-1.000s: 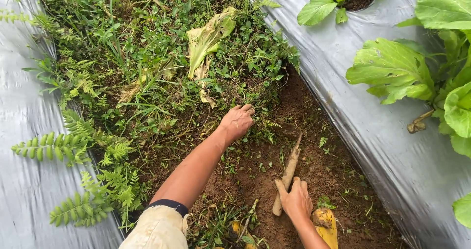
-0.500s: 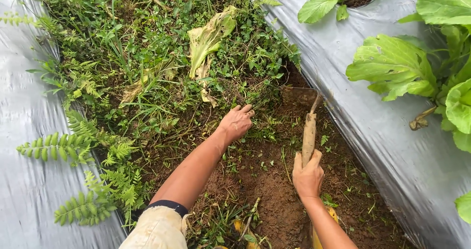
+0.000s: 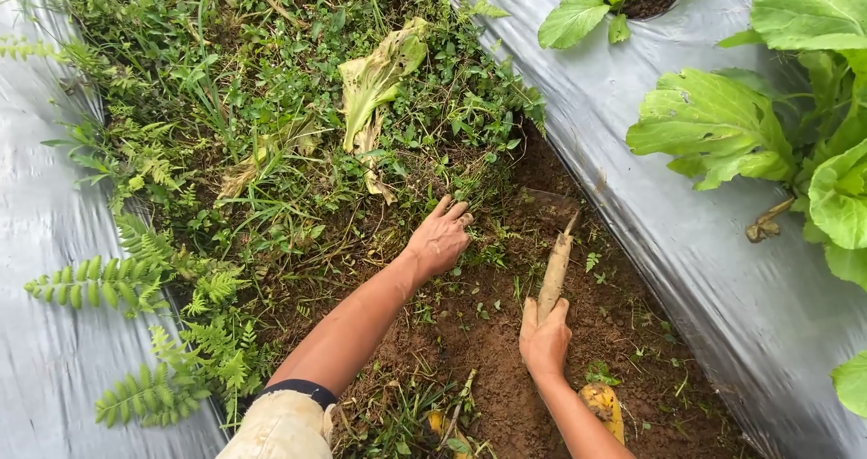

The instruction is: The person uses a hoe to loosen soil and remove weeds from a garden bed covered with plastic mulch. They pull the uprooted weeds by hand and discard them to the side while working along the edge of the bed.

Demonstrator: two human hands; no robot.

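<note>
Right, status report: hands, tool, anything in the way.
Left hand flat on the weeds, holding nothing. Right hand shut on the wooden tool, tip in the soil. Plastic sheet close on the right.

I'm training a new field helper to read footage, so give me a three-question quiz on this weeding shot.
1. True or false: the right hand grips a pale wooden tool handle.
2. What does the left hand rest on: A) silver plastic mulch sheet, B) low green weeds, C) broad-leafed green vegetable plant?
3. Fill in: the handle's far end points into the bare brown ____.

Key: 1 true; 2 B, low green weeds; 3 soil.
</note>
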